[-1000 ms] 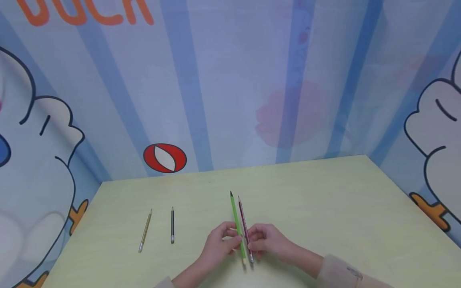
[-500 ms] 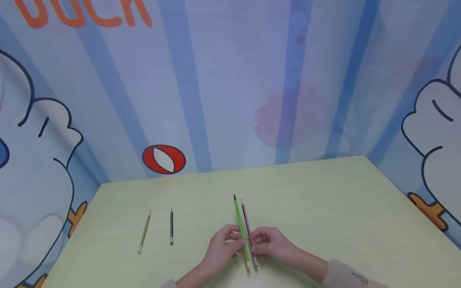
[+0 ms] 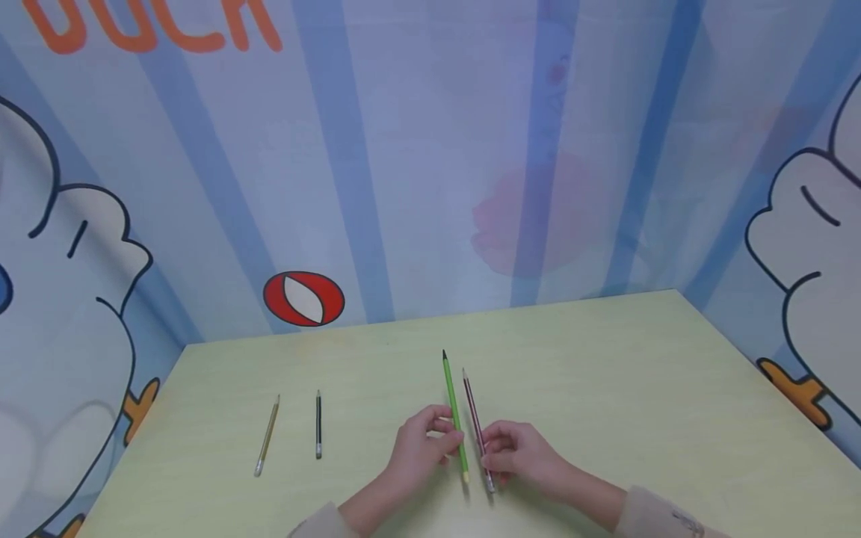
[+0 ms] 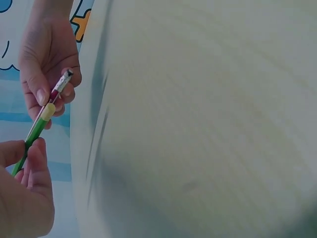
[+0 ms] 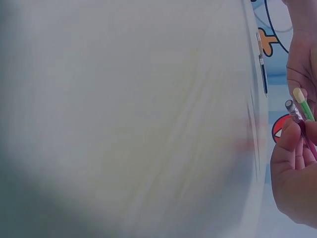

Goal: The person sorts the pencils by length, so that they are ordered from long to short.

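In the head view my left hand pinches a bright green pencil with a black tip and a pale yellow end. Beside it my right hand grips a dark red pencil, its metal ferrule and eraser pointing toward me. Both pencils point away from me, a narrow gap between them, the green tip reaching farther. The left wrist view shows the green pencil's yellow end between thumb and fingers. From the right wrist, the red pencil's eraser end sticks out above the thumb.
On the left of the pale yellow table lie a gold pencil and a shorter black pencil, side by side. A printed cloth backdrop with stripes and cartoon ducks rises behind the table and at its sides.
Both hands have shifted a little to the right with their pencils. The gap between green and red pencils has widened, and the green one has moved slightly farther from me.
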A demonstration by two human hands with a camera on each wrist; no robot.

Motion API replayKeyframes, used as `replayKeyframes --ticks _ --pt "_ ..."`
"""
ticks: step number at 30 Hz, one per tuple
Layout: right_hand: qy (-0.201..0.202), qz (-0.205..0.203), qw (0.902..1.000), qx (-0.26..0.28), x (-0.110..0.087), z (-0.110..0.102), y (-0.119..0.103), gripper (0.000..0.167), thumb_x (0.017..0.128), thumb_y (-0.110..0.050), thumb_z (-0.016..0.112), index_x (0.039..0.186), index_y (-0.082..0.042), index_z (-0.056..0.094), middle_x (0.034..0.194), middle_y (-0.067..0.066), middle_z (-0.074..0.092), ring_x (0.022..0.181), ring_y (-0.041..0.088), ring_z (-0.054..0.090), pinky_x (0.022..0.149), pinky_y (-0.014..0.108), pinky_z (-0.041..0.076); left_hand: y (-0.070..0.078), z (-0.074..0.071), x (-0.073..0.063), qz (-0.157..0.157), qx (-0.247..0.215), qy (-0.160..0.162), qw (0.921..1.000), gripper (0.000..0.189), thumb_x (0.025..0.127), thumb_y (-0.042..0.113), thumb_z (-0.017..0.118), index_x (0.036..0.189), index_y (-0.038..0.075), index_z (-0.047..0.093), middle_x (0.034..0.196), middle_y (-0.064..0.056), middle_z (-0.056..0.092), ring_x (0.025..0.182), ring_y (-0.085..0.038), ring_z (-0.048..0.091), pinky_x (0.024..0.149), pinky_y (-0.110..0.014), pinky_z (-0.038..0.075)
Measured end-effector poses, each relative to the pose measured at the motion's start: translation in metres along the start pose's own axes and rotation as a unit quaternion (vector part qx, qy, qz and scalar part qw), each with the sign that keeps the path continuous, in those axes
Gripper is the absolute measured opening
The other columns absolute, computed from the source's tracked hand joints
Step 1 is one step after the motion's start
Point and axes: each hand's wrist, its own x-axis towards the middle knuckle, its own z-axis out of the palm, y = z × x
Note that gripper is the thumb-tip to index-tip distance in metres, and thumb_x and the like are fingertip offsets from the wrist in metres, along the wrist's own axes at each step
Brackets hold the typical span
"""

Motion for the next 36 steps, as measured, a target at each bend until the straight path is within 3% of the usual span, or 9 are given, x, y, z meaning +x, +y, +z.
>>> replayKeyframes --ticks 8,18,30,36 --pt "0.016 0.0 0.9999 -0.003 -0.003 -0.008 -0.001 0.033 0.075 0.0 0.06 0.104 0.013 0.048 0.077 0.005 0.057 0.064 0.012 0.055 0.057 0.024 0.048 0.007 -0.001 0.025 0.002 0.033 0.032 0.999 0.029 0.079 0.009 0.062 0.105 -0.002 0.055 0.084 -0.009 0.061 0.062 -0.011 0.061 0.055 -0.024 0.05" --pt "0.029 0.001 0.9995 -0.007 -0.003 -0.015 0.0 0.035 0.077 0.0 0.059 0.106 0.013 0.046 0.075 0.001 0.056 0.062 0.01 0.054 0.055 0.023 0.047 -0.001 -0.001 0.054 -0.019 0.098 0.038 0.9943 0.031 0.078 0.007 0.062 0.106 -0.003 0.056 0.081 -0.008 0.063 0.055 -0.009 0.057 0.053 -0.023 0.048" --pt "0.042 0.009 0.9991 -0.002 -0.004 -0.018 0.003 0.034 0.077 0.0 0.058 0.106 0.013 0.046 0.073 0.001 0.055 0.06 0.01 0.052 0.053 0.022 0.046 -0.017 0.002 0.07 -0.052 0.149 0.058 0.9858 0.029 0.077 0.008 0.063 0.104 -0.001 0.057 0.08 -0.007 0.063 0.059 -0.01 0.058 0.056 -0.021 0.049" --pt "0.04 0.006 0.9991 -0.009 -0.003 -0.02 0.006 0.035 0.078 -0.002 0.059 0.106 0.013 0.046 0.072 0.0 0.055 0.058 0.011 0.052 0.053 0.023 0.045 -0.022 0.006 0.072 -0.045 0.176 0.066 0.9811 0.03 0.075 0.009 0.064 0.103 -0.001 0.058 0.078 -0.007 0.065 0.057 -0.01 0.059 0.055 -0.021 0.047"
